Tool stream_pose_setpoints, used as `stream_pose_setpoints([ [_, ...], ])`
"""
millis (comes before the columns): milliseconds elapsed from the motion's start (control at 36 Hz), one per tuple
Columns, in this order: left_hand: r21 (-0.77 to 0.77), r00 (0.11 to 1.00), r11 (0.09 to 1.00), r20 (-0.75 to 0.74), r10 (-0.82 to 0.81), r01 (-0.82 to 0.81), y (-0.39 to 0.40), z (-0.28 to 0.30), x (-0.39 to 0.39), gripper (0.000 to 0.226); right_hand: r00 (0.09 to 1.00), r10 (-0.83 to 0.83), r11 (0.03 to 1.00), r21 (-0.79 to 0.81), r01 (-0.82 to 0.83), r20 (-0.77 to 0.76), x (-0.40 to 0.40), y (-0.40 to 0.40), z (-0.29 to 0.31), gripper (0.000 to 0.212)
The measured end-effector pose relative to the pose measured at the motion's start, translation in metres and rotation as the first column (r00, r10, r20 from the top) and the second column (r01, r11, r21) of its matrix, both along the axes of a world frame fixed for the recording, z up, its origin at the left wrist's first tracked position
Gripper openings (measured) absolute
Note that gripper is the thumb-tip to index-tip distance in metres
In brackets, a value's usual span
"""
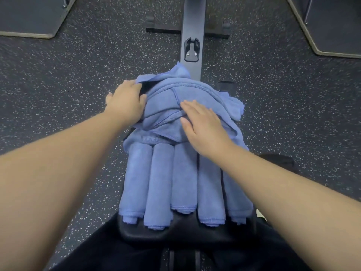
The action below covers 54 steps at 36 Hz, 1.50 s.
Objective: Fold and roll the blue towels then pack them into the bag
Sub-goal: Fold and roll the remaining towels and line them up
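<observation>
I count five rolled blue towels lying side by side along the black padded surface in front of me, their ends pointing toward me, some stitched hems showing at the near ends. Beyond them sits one loose heap of unrolled blue towels, rumpled and overlapping; how many cloths are in that heap I cannot tell. Its near edge drapes over the far ends of the rolls.

My left hand rests against the left side of the heap, fingers spread and only lightly bent, the fingertips at a dark gap under a fold; it does not look closed round anything. My right hand lies flat on top of the heap, fingers straight and together, pressing on the cloth and grasping nothing. My right forearm crosses over the two rolls on the right and hides part of them.

Past the heap a dark metal rail with a black latch fitting runs away from me, with a crossbar on the speckled rubber floor. Two dark mats with pale edges lie in the far corners, one left and one right. Dark clothing fills the bottom of my view. I see no bag here.
</observation>
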<state>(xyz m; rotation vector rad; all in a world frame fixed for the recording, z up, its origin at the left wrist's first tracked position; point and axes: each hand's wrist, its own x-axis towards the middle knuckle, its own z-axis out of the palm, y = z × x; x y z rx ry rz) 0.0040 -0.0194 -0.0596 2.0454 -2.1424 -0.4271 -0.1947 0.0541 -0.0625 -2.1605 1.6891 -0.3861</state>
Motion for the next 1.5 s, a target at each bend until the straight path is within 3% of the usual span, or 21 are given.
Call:
stream_pose_setpoints([
  [139, -0.247, 0.963, 0.952, -0.154, -0.221, 0.179, 0.015, 0.026, -0.005, 0.007, 1.0, -0.008, 1.0, 0.01, 0.008, 0.018, -0.001, 0.006, 0.012, 0.049],
  [250, -0.365, 0.932, 0.904, -0.191, -0.307, 0.223, 0.031, 0.065, -0.016, 0.013, 0.995, -0.024, 0.998, -0.056, 0.029, 0.097, 0.001, 0.013, 0.033, 0.05],
  [306, -0.386, 0.927, 0.893, -0.19, -0.323, 0.232, 0.038, 0.083, -0.019, 0.022, 0.987, -0.039, 0.994, -0.092, 0.054, 0.154, 0.002, 0.018, 0.047, 0.052],
  [389, -0.42, 0.91, 0.87, -0.197, -0.364, 0.257, 0.055, 0.11, -0.024, 0.02, 0.972, -0.05, 0.985, -0.151, 0.087, 0.231, 0.003, 0.029, 0.074, 0.054],
  [556, -0.4, 0.841, 0.886, -0.373, -0.391, 0.235, 0.11, 0.164, -0.039, 0.015, 0.932, -0.03, 0.968, -0.221, 0.117, 0.362, 0.009, 0.061, 0.133, 0.052],
  [694, -0.454, 0.809, 0.864, -0.412, -0.42, 0.217, 0.152, 0.215, -0.058, 0.02, 0.899, 0.002, 0.947, -0.289, 0.139, 0.439, 0.018, 0.091, 0.182, 0.044],
  [833, -0.542, 0.82, 0.812, -0.35, -0.453, 0.217, 0.189, 0.262, -0.067, 0.028, 0.854, -0.141, 0.908, -0.279, 0.313, 0.5, 0.013, 0.117, 0.226, 0.037],
  [944, -0.613, 0.826, 0.764, -0.312, -0.47, 0.203, 0.212, 0.292, -0.071, 0.014, 0.837, -0.173, 0.89, -0.281, 0.359, 0.519, 0.006, 0.141, 0.255, 0.018],
  [1167, -0.657, 0.817, 0.743, -0.358, -0.453, 0.124, 0.245, 0.337, -0.08, 0.009, 0.866, -0.094, 0.869, -0.384, 0.312, 0.491, -0.005, 0.198, 0.297, 0.022],
  [1333, -0.699, 0.721, 0.715, -0.489, -0.491, 0.013, 0.282, 0.375, -0.089, 0.023, 0.836, -0.015, 0.81, -0.483, 0.332, 0.548, -0.011, 0.238, 0.337, 0.018],
  [1500, -0.741, 0.682, 0.669, -0.462, -0.566, 0.054, 0.319, 0.413, -0.089, 0.041, 0.784, 0.053, 0.806, -0.49, 0.332, 0.619, -0.011, 0.272, 0.374, 0.017],
])
